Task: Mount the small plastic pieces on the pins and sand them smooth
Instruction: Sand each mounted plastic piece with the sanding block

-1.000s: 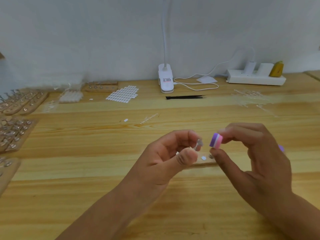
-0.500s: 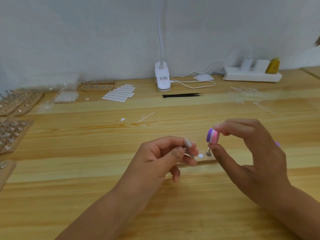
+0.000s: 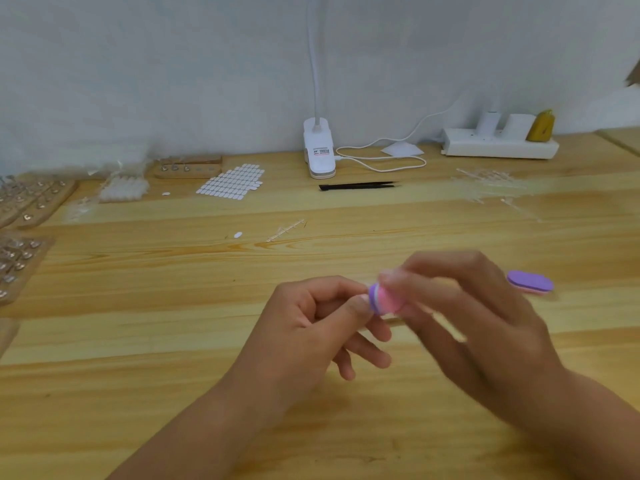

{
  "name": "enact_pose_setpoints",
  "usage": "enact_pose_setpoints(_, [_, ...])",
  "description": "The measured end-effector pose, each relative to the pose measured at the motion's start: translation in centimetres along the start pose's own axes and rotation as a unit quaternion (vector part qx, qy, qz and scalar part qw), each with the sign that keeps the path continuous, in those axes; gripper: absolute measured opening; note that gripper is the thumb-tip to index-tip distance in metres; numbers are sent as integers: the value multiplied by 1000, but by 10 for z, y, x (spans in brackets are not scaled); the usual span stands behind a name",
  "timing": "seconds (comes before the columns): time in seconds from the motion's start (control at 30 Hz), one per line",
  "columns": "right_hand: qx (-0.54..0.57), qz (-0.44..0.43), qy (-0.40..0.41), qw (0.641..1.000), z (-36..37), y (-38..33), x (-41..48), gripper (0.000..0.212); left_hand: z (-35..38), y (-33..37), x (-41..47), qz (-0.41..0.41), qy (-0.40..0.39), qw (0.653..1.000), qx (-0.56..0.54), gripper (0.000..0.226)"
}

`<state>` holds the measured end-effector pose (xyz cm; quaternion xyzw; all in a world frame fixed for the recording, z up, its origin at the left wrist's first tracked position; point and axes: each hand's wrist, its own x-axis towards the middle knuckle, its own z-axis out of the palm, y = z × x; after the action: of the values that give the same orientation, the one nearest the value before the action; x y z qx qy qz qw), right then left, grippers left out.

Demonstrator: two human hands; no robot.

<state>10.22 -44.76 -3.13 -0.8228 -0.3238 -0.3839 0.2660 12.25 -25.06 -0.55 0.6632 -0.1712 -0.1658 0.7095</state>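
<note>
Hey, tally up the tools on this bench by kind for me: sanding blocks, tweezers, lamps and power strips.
Sanding blocks: 2, one in the right hand, one lying on the table
Tweezers: 1
Clip lamp: 1
Power strip: 1
Total: 5

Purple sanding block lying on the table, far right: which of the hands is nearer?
Right. The right hand, pinching a second sanding block, is just left of the lying block, apart from it. The left hand is farther left, beyond the right hand.
</note>
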Motion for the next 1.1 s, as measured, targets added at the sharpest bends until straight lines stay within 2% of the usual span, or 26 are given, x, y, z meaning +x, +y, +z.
enact_pose_setpoints(0.1, [-17, -19, -30, 999, -1, 1, 0, 36, -1, 0, 0, 4, -8, 1000, 4, 14])
enact_pose_setpoints(0.2, [-38, 23, 12, 999, -6, 8, 2, 28, -2, -1, 0, 5, -9, 1000, 0, 19])
enact_pose_setpoints(0.27, [-22, 8, 23, 999, -5, 2, 2, 30, -1, -1, 0, 7, -18, 1000, -2, 19])
enact_pose_setpoints(0.37, [-22, -32, -2, 999, -1, -1, -1, 31, -1, 0, 0, 13, -33, 999, -1, 19])
enact_pose_setpoints(0.53, [-25, 10, 39, 999, -7, 5, 5, 25, -4, -1, 1, 8, -27, 1000, 1, 20])
enact_pose_setpoints(0.67, [-20, -47, -16, 999, -1, -3, -1, 34, 0, -7, 0, 33, -23, 997, 61, 21])
enact_pose_setpoints(0.8, [-30, 19, 1, 999, -4, 13, 0, 28, 1, -12, -1, 36, 3, 994, 101, 19])
enact_pose_setpoints(0.97, [-4, -34, -16, 999, 3, 3, -4, 24, -1, -9, -1, 42, -25, 995, 83, 20])
enact_pose_setpoints(1.1, [-29, 21, 24, 999, -5, 13, 2, 27, -3, -8, -1, 37, -28, 997, 56, 22])
